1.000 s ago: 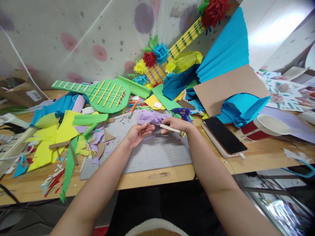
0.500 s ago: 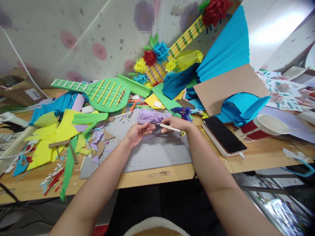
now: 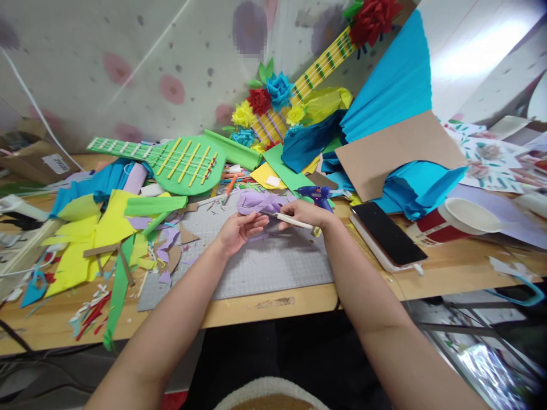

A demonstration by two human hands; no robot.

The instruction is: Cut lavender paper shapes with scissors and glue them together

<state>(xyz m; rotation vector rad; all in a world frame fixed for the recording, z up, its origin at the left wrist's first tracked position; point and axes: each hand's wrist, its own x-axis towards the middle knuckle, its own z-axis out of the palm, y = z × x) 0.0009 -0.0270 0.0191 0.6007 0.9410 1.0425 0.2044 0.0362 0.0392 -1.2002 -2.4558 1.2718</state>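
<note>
head view shows two bare arms reaching over a grey cutting mat on the wooden worktop. the left hand is cupped, palm up, and its fingers curl around the near end of a soft purple crepe paper piece. the paper sits over the far side of the mat, between both hands. the right hand is closed around a thin white stick and pinches it like a pencil. the tip of the stick points left into the purple paper.

it looks like the paper is being shaped with the stick. to do that well, the left fingers should hold the paper gently so it does not tear. the stick should press at the edge, not the middle. small, slow moves seem best, since the paper is thin.

both wrists are low, near the mat. both elbows are bent and pulled in toward the body.

a blue glue gun lies just behind the right hand. a black phone lies to the right, near a red and white paper cup. a green paper guitar lies behind the left hand, well apart from it.
</note>
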